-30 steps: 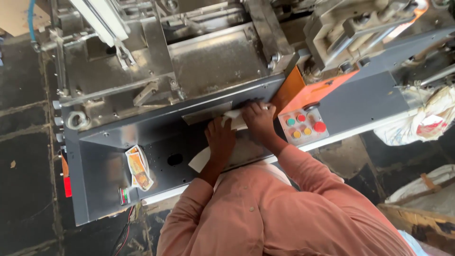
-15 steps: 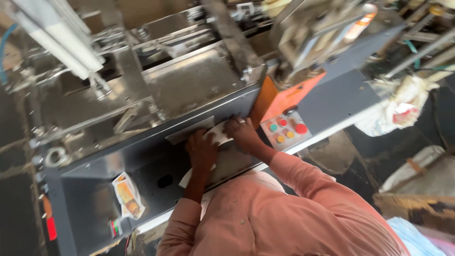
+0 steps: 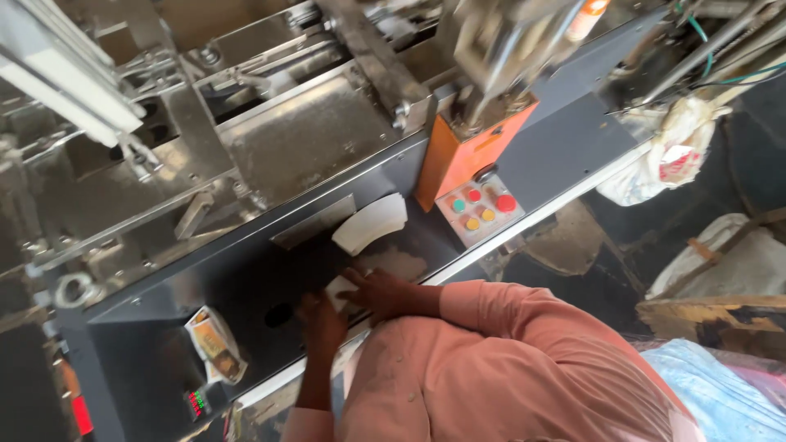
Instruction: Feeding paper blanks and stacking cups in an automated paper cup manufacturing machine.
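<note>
Where both hands (image 3: 352, 303) meet, white curved paper blanks (image 3: 338, 291) lie flat.

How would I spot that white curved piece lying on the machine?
Find the orange box on the dark grey machine deck. Just left of it, by a flat metal plate, lies the white fan-shaped paper blank. It is the only pale curved sheet there, lying beyond both hands.

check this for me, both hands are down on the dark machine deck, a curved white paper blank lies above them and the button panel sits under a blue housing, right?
Not quite. The head view shows the button panel under an orange housing, not blue. The rest holds: left hand and right hand on the dark deck, white blank above them.
</note>
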